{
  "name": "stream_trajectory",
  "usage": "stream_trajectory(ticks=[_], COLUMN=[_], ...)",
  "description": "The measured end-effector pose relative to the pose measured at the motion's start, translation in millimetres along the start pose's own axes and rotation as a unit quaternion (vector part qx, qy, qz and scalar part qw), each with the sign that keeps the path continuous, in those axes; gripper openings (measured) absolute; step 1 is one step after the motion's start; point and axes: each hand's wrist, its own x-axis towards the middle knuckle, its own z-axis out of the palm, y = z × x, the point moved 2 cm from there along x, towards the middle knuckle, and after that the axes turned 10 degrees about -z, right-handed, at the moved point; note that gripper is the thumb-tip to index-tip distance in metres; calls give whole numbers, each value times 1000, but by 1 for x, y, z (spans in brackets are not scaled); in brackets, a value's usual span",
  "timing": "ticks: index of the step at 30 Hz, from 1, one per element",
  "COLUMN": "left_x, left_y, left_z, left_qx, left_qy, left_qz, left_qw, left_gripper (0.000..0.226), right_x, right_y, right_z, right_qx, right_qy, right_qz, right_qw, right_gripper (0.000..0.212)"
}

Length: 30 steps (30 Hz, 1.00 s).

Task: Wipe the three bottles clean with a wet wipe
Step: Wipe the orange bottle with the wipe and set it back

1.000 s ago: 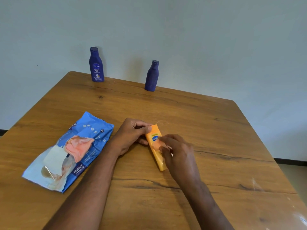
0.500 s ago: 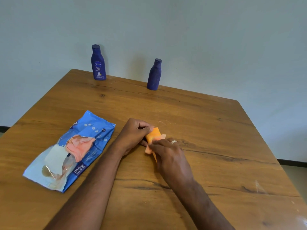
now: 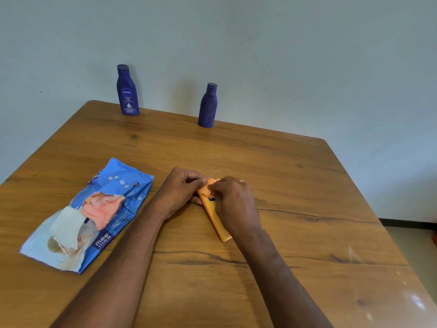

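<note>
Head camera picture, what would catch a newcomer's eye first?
The two hands meeting mid-table: the left hand grips the far end of an orange bottle lying on the wooden table, while the right hand presses a wipe against it. Next, the blue wet wipe pack lying to their left, and two dark blue bottles, one labelled and one plain, upright at the far edge.

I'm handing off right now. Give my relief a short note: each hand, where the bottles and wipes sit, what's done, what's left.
Left hand grips the top end of the orange bottle, which lies on the table.
Right hand rubs a wipe on the bottle near its top.
Two blue bottles stand at the far edge, untouched.
Wipe pack lies left, open.
Done: none finished. Left: finish orange, then both blue.
</note>
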Motion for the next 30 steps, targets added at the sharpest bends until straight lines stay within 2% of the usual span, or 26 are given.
stream_trajectory(ticks=[4, 8, 10, 14, 20, 21, 23, 24, 27, 30], left_x=[1, 5, 7, 8, 5, 4, 4, 3, 4, 6], left_y=[-2, -5, -5, -5, -4, -4, -4, -4, -3, -3], left_z=[-1, 2, 1, 0, 4, 4, 2, 1, 0, 3], left_qx=[16, 0, -3, -15, 8, 10, 9, 7, 31, 34], left_qy=[30, 49, 42, 29, 26, 22, 13, 11, 24, 44], left_qz=[21, -7, -13, -19, 5, 9, 15, 15, 22, 19], left_qw=[999, 999, 999, 999, 1000, 1000, 1000, 1000, 999, 998], left_gripper=[15, 16, 16, 16, 16, 17, 18, 19, 19, 18], right_x=[-8, -52, -70, -78, -23, -13, 2, 6, 1, -25], right_y=[-17, -25, -18, 12, 5, 1, -11, -16, -22, -30], right_z=[-1, -6, -14, -32, -10, -6, -3, -3, -1, 1], right_qx=[-27, -3, 13, 29, 7, -3, -13, -21, -71, -51], right_qy=[-37, -85, -70, 25, 21, 7, -15, -31, -62, -81], right_qz=[-45, -60, -40, 44, 36, 30, -1, -13, -43, -78], right_qw=[998, 995, 997, 998, 999, 1000, 1000, 999, 995, 992], right_gripper=[23, 30, 28, 22, 21, 25, 51, 56, 30, 31])
